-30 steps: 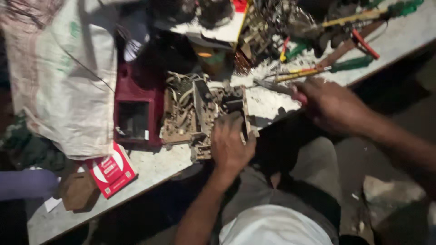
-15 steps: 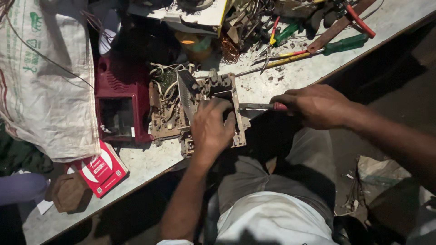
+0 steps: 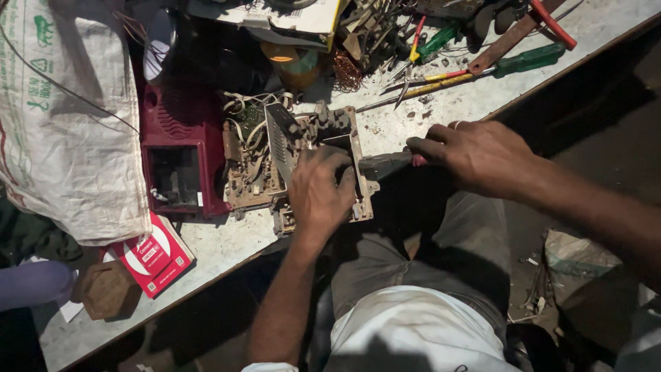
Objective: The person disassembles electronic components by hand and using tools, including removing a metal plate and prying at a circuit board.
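Steadying the circuit board (image 3: 275,162) with a clamped left hand (image 3: 322,193), the right hand (image 3: 475,155) pinches a screwdriver (image 3: 389,164) against it.

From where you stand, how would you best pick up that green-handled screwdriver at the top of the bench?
Probably by the green handle of the green-handled screwdriver, coming from above on the bench-edge side. It is the thick end and lies flat on bare bench, while the shaft runs toward the tool pile.
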